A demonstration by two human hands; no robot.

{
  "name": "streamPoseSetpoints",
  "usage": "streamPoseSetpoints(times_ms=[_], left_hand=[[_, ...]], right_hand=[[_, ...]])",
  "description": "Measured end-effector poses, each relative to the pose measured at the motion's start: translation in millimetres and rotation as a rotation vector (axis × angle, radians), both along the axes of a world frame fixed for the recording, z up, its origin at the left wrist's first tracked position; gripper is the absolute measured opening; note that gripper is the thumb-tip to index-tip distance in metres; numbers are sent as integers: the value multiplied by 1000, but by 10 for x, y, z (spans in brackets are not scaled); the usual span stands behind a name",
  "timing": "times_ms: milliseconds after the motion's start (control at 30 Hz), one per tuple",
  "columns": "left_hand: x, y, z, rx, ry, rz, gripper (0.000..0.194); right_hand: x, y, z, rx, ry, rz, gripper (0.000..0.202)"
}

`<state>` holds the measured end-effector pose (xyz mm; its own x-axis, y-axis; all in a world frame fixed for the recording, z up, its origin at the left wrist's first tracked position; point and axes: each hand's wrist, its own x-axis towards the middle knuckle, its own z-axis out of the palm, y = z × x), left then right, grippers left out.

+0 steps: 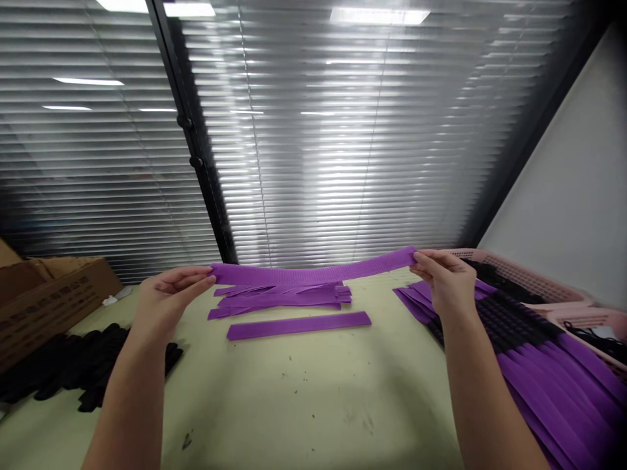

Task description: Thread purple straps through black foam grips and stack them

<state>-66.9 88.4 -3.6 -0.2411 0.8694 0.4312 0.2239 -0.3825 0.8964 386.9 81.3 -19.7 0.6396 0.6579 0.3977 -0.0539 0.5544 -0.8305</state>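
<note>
A purple ribbed strap hangs stretched between my two hands above the table, sagging a little in the middle. My left hand pinches its left end between thumb and fingers. The right end is pinched by my right hand and sits slightly higher. Behind and below the held strap lies a loose pile of purple straps. One single purple strap lies flat in front of that pile.
Black bundled pieces lie at the left, by a cardboard box. Purple straps with black middles are spread at the right. Beyond them stand pink baskets holding black items. Window blinds rise behind the pale table.
</note>
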Motion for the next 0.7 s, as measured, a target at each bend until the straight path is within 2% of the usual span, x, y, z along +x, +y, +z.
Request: streamPoseSetpoints(times_ms=[200, 500, 700], left_hand=[[30, -8, 20, 6, -34, 20, 42], [88, -46, 74, -49, -9, -44, 49], [163, -84, 89, -108, 114, -184, 55]], right_hand=[[39, -8, 1, -31, -34, -27, 35], [37, 4, -13, -75, -76, -78, 33], [70, 1, -20, -74, -72, -128, 31]])
